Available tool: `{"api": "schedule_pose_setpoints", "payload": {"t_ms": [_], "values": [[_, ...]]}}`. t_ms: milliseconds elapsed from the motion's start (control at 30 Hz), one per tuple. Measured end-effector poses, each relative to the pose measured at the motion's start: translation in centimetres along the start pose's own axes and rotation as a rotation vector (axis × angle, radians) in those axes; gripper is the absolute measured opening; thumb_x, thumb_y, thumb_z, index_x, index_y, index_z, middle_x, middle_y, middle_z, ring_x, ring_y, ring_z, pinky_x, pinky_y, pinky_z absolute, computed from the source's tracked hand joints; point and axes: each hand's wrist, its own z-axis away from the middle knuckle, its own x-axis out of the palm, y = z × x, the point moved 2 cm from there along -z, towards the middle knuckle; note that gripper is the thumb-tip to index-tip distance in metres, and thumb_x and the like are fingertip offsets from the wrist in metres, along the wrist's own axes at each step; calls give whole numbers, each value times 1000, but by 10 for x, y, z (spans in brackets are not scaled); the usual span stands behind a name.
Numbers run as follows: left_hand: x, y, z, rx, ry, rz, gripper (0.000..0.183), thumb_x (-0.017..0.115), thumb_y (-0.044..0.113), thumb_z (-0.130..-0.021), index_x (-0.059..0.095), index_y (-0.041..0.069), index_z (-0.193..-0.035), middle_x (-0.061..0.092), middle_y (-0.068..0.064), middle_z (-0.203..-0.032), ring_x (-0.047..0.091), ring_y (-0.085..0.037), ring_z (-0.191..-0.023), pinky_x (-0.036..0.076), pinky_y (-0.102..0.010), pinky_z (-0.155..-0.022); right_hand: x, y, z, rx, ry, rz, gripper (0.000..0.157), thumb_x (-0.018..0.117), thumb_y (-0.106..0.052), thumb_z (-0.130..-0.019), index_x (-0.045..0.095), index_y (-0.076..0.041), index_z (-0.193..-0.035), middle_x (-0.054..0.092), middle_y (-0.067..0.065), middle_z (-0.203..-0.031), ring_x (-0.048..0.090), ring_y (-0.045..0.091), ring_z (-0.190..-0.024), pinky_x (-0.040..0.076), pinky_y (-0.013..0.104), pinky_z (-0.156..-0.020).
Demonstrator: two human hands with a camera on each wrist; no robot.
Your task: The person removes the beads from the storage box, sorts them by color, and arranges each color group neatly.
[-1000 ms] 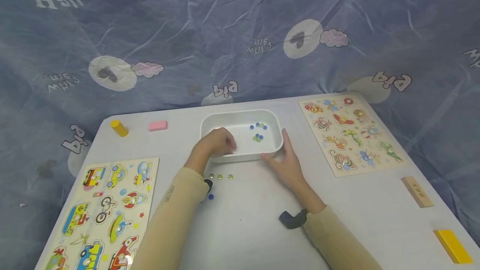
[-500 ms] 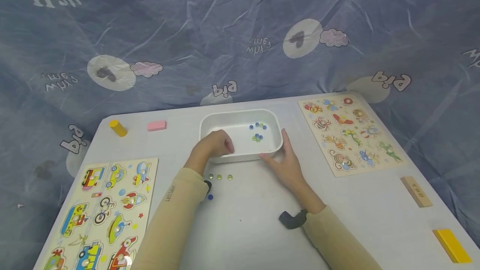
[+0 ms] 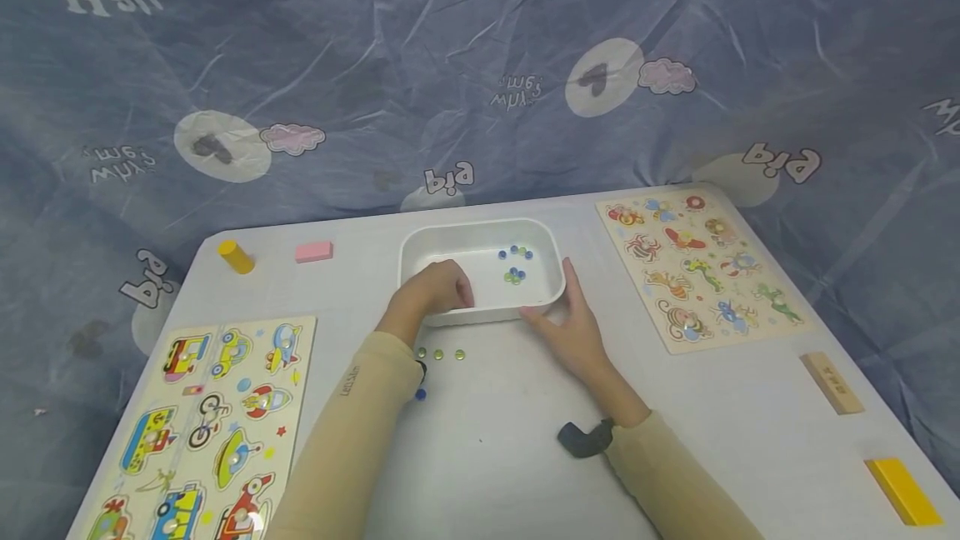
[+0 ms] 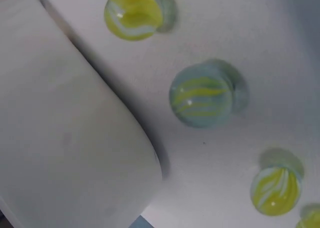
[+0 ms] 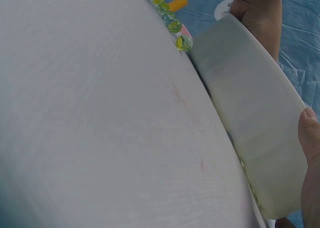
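My left hand [image 3: 437, 285] reaches over the near wall of a white plastic tray [image 3: 487, 315], fingers bent down inside its near left part. Its fingertips are partly hidden, and I cannot tell whether they hold a marble. My right hand [image 3: 573, 332] grips the tray's near right corner, thumb at the front rim and fingers along the right side. In the right wrist view its thumb [image 5: 309, 123] presses the rim. Several blue and yellow-green glass marbles [image 3: 515, 276] lie in the tray's right half. Outside, yellow-streaked marbles [image 4: 202, 95] line up before the near wall.
A blue marble [image 3: 421, 395] lies beside the left wrist. Picture puzzle boards stand left [image 3: 255, 432] and right [image 3: 705, 273]. Around the white table are a yellow cylinder [image 3: 236, 257], a pink block [image 3: 313, 252], a wooden block [image 3: 832, 383] and a yellow block [image 3: 903, 492].
My left hand shifts slightly inside the tray, first a little left, then back to the right. The right hand, tray and visible marbles stay in place.
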Motion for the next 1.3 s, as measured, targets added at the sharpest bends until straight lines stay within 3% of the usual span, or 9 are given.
{"api": "schedule_pose_setpoints", "payload": {"t_ms": [200,533,800,1067,1300], "values": [[-4,0,2,-13,-28,-33,9,75,13,-73,71,21,-73,69,4,-84,59,-17,-86,48,-36,-86,-1,1,0,-7,2,4,102,69,-60,-74,-1,-45,-147,10,-17,-157,10,19,-148,14,53,-116],[-12,2,11,-90,-44,-77,8,75,11,-74,70,17,-72,68,1,-84,59,-19,-83,48,-35,-79,0,2,0,3,-4,5,102,69,-60,-75,-1,-45,-147,9,-17,-157,9,19,-148,13,54,-116],[-13,5,11,-55,-22,-193,3,73,12,-74,70,12,-75,70,-3,-91,60,-19,-85,49,-37,-86,-1,1,1,12,-11,7,103,69,-61,-74,-2,-45,-147,9,-16,-158,9,20,-148,14,54,-116],[-11,6,9,-51,-1,-285,11,73,19,-77,65,12,-75,70,-7,-92,61,-20,-81,51,-38,-83,-1,0,1,-5,-9,1,102,69,-60,-75,-1,-44,-148,8,-17,-157,9,20,-148,14,53,-116],[-12,5,11,-57,-9,-268,10,73,18,-77,65,12,-76,69,-5,-89,60,-19,-79,50,-37,-80,0,0,1,-12,-4,-8,102,70,-59,-75,0,-43,-148,9,-17,-157,10,19,-148,14,53,-116]]}}
